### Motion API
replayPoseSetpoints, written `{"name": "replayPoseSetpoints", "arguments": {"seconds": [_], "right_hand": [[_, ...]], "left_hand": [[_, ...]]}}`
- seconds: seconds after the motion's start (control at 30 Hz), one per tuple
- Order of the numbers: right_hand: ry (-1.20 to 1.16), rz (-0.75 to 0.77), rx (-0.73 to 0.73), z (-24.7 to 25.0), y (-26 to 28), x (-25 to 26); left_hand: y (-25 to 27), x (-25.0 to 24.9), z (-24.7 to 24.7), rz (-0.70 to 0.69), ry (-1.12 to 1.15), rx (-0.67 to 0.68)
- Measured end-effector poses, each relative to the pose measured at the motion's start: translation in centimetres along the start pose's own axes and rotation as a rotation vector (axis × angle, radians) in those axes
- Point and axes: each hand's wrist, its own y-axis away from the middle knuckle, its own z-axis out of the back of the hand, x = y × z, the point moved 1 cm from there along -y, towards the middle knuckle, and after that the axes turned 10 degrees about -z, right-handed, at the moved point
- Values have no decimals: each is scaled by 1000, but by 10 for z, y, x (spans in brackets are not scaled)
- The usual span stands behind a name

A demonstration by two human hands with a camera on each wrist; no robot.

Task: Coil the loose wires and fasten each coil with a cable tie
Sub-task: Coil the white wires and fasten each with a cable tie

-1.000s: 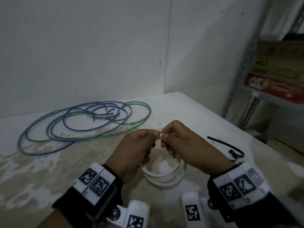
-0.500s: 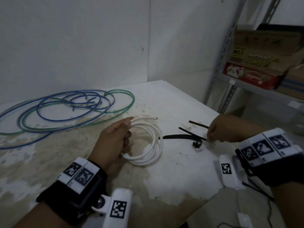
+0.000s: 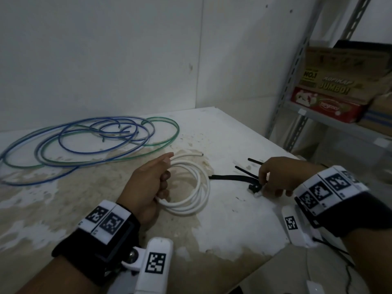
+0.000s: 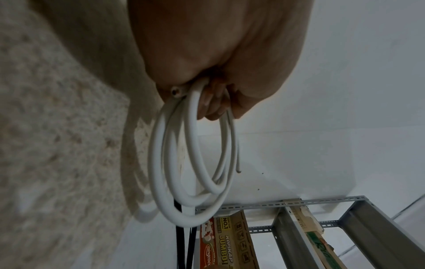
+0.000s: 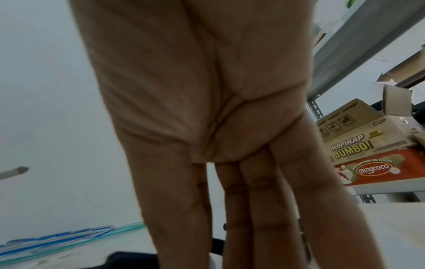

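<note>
- Left hand (image 3: 148,183) grips the white wire coil (image 3: 191,187): fingers (image 3: 165,177) curled round the coil's near-left side, index stretched out along the top strand.
- Left wrist view: coil (image 4: 195,163) of several loops runs through the closed fist (image 4: 218,54); one cut end pokes out beside the palm, the other end hangs free on the far side of the loops.
- Coil lies on the worktop (image 3: 233,219) about mid-width, its free end pointing toward the far right corner.
- Right hand (image 3: 280,177) is down on the black cable ties (image 3: 237,178) near the right edge of the worktop; fingertips (image 3: 262,181) meet at the tie heads. Whether a tie is actually pinched cannot be told.
- Right wrist view: fingers (image 5: 264,209) extended downward, close together; dark tie parts blurred beneath them.
- Three tie tails fan out to the left of the right hand, the longest reaching toward the white coil, just short of touching it.
- Loose blue wire (image 3: 95,134) and green wire (image 3: 167,128) lie in wide overlapping loops at the far left of the worktop, well apart from both hands.
- Worktop is white, with large patchy brown stains across the middle and the near edge.
- Plain white walls meet in a corner behind the worktop.
- Grey metal shelf rack (image 3: 297,81) stands beyond the right edge, holding cardboard boxes (image 3: 339,77), one marked JUMBO, a red one beneath.
</note>
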Motion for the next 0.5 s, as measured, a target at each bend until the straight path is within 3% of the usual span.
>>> {"name": "replayPoseSetpoints", "arguments": {"seconds": [0.17,0.5], "right_hand": [[-24,52,40,-1,-4,-2],[-24,90,88,-2,-11,-3]], "left_hand": [[-1,0,0,-43,-2,11],[-7,0,10,27,13,-55]]}}
